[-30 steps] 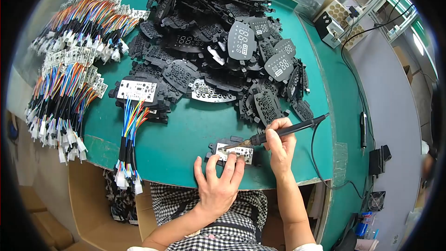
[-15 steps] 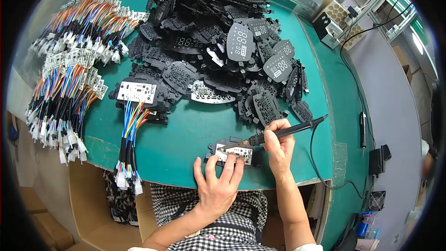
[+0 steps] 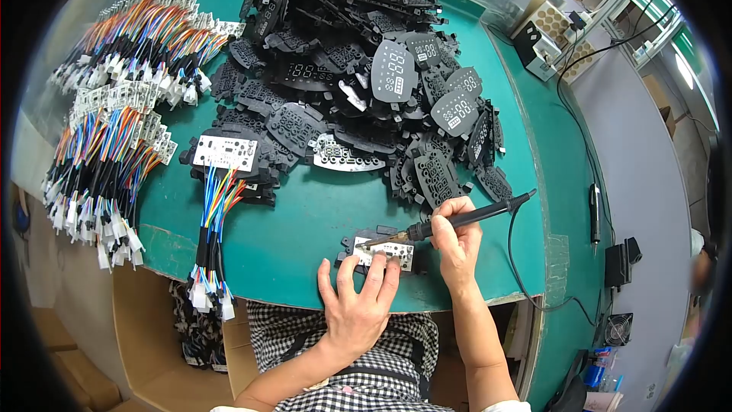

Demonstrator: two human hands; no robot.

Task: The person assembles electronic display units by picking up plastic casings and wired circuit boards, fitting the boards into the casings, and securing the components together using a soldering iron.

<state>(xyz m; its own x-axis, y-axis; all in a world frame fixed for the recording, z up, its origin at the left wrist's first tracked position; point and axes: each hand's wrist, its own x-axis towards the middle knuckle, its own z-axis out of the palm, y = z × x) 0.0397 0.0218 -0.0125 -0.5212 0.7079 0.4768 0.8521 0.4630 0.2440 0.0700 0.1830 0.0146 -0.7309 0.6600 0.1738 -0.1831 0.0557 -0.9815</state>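
Note:
A white circuit board [image 3: 398, 255] lies on a black plastic part [image 3: 346, 247] near the front edge of the green table. My left hand [image 3: 357, 305] presses its fingertips on the board's lower side, fingers apart. In my right hand [image 3: 457, 243] is a soldering iron [image 3: 488, 210], gripped like a pen. Its metal tip points left and reaches the board's upper left area. Whether the tip touches the board is too small to tell. A cable runs from the iron's handle down to the right.
Black plastic housings [image 3: 297, 126] are heaped at the back centre. Wired boards [image 3: 114, 130] fill the left side. Another white board [image 3: 225, 152] with coloured wires lies on black parts. A black pen-like tool [image 3: 595, 214] and a small fan [image 3: 618, 329] are at right.
The soldering iron and my right hand have shifted very slightly left. My left hand stays on the board.

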